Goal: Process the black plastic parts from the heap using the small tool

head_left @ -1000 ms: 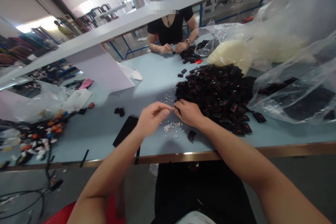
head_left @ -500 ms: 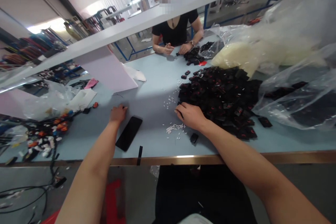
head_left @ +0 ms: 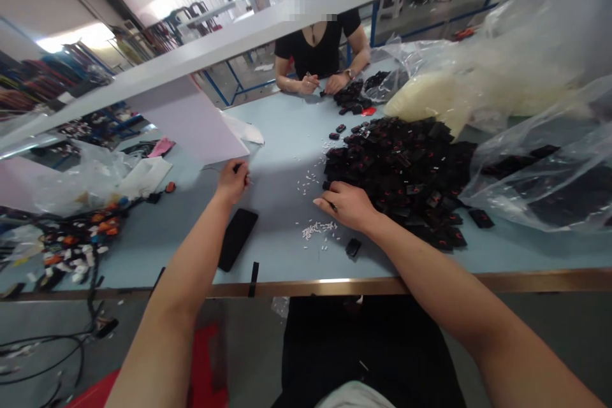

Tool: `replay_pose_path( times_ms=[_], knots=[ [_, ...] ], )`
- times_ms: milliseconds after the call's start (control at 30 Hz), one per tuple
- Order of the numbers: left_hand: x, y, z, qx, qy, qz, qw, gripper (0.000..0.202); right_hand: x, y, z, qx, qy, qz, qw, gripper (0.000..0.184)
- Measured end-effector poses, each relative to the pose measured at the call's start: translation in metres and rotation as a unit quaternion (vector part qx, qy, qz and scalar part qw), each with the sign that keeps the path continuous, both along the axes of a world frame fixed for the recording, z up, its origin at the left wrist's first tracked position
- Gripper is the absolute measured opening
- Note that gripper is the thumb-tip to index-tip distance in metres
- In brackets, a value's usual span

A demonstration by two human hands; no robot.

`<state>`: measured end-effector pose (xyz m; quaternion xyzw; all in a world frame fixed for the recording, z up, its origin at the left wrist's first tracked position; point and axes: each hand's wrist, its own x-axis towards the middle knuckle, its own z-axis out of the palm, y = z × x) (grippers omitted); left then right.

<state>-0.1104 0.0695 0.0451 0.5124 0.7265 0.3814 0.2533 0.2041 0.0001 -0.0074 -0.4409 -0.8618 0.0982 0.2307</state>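
Observation:
My left hand (head_left: 233,182) is closed around a small black part (head_left: 238,167), with a thin dark cord running left from it. My right hand (head_left: 345,206) rests at the edge of a large heap of black parts with red marks (head_left: 396,178), its curled fingers pinching a small dark piece (head_left: 331,206). Just below that hand lies a scatter of small white pieces (head_left: 316,231). A black phone (head_left: 238,239) lies face down under my left forearm, and a small black part (head_left: 353,248) sits near my right wrist.
Across the light blue table (head_left: 277,134), a co-worker's hands (head_left: 322,84) work beside a smaller black heap (head_left: 351,97). Plastic bags (head_left: 535,166) lie at the right. Tangled wires with orange and white parts (head_left: 71,248) lie at the left. A metal-trimmed table edge (head_left: 335,287) runs nearest me.
My left hand has moved up and away from the phone, now closed on a small black part. My right hand stays at the heap's edge, almost unmoved.

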Motion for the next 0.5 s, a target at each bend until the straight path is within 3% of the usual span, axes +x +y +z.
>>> replay_pose_path(
  times_ms=[67,100,200,267,300,400,500],
  knots=[
    [0.027,0.001,0.002,0.011,-0.072,-0.024,0.997,0.018,0.0,0.001,-0.003,0.017,0.009,0.028,0.999,0.049],
    [0.041,-0.001,0.003,0.024,-0.198,-0.037,0.979,0.016,-0.001,0.002,-0.003,0.025,0.009,0.041,0.999,0.048],
    [0.076,-0.015,-0.003,0.015,-0.476,-0.054,0.878,0.019,-0.004,0.001,-0.003,0.031,-0.023,0.062,0.997,0.043],
    [0.093,-0.027,-0.014,0.0,-0.556,-0.067,0.829,0.021,-0.006,-0.002,-0.001,0.025,-0.049,0.072,0.996,0.04],
    [0.099,-0.033,-0.021,-0.008,-0.572,-0.071,0.817,0.021,-0.008,-0.004,0.0,0.022,-0.06,0.079,0.995,0.037],
    [0.107,-0.046,-0.042,-0.054,-0.552,-0.075,0.829,0.018,-0.01,-0.01,0.003,-0.003,-0.09,0.114,0.989,0.023],
    [0.107,-0.049,-0.051,-0.076,-0.526,-0.107,0.84,0.031,-0.012,-0.015,0.002,-0.033,-0.123,0.14,0.982,0.017]
  ],
)
